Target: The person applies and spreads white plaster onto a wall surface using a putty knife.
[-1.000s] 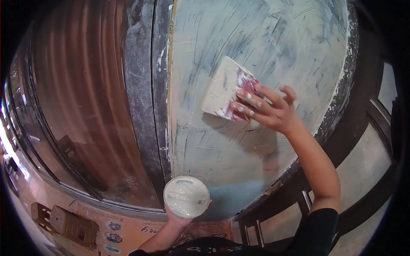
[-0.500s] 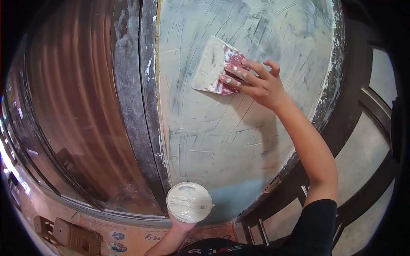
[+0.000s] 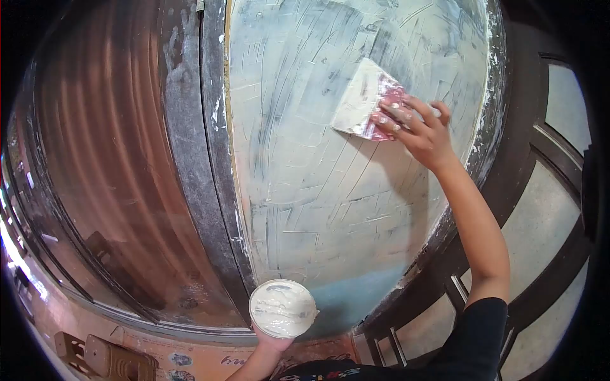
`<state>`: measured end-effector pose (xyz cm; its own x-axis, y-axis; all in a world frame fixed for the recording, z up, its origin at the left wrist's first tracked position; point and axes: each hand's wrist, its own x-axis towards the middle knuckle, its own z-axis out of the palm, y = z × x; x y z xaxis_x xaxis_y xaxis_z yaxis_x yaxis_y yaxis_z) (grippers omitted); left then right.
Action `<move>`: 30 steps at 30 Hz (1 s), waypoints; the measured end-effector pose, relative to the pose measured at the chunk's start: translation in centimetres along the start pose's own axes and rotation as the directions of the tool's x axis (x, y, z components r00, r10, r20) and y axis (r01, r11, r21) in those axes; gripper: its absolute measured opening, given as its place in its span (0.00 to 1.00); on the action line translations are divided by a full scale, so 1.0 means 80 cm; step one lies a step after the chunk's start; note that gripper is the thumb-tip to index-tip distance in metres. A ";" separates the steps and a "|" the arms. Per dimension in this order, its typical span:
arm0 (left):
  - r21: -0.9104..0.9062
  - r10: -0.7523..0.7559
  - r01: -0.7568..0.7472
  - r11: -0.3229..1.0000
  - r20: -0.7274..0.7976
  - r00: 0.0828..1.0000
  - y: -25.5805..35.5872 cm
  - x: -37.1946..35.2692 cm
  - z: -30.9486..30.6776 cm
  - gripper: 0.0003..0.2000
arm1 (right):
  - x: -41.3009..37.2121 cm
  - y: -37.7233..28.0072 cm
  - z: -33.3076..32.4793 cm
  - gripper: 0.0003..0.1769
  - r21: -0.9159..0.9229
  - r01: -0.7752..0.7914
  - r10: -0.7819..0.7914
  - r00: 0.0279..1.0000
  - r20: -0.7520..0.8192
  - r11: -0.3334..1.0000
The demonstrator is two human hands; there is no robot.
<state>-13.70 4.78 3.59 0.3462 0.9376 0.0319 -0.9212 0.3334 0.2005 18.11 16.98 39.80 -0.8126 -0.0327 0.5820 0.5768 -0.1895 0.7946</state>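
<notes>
My right hand (image 3: pixel 422 130) grips a wide putty knife (image 3: pixel 365 101) by its red part. White paste coats its flat blade, which lies against the wall panel (image 3: pixel 318 216). Paste also spots the fingers. The panel shows whitish filler with grey streaks and scratch lines, and a bluish patch near its bottom. Low in the view, my left hand (image 3: pixel 274 341) holds a round tub of white paste (image 3: pixel 283 309) from beneath, its open top facing up.
Dark, paint-flecked frames (image 3: pixel 219 159) border the panel. Left of it is a glass pane with a brown curtain (image 3: pixel 114 140) behind. Brown stools (image 3: pixel 117 359) stand on the floor at lower left. A dark door with pale panes (image 3: pixel 540 197) is at right.
The putty knife and my right hand have moved to the right across the panel. The tub sits slightly lower in view, and the camera view has shifted a little.
</notes>
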 end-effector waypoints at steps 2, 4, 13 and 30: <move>-0.047 -0.022 0.023 0.999 0.008 1.000 0.004 0.001 -0.001 0.34 | 0.012 0.004 -0.006 0.20 -0.017 -0.036 0.034 0.997 -0.064 0.999; 0.006 -0.015 0.015 1.000 0.007 1.000 0.004 0.000 -0.004 0.34 | 0.035 0.008 -0.006 0.19 -0.006 -0.070 0.068 0.986 -0.155 0.998; -0.087 -0.009 0.013 0.996 0.039 0.999 0.007 0.003 0.007 0.34 | -0.011 0.026 0.000 0.22 -0.089 -0.057 0.047 0.993 -0.104 0.994; 0.029 -0.022 0.022 0.999 0.005 1.000 -0.005 0.014 0.002 0.35 | 0.064 0.091 -0.052 0.14 0.355 -0.338 0.401 0.908 -0.119 0.872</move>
<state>-12.87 5.70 3.68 0.3676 0.9295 0.0318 -0.9077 0.3511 0.2296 17.80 11.35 47.88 -0.5170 -0.2221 0.8267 0.8073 0.1944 0.5572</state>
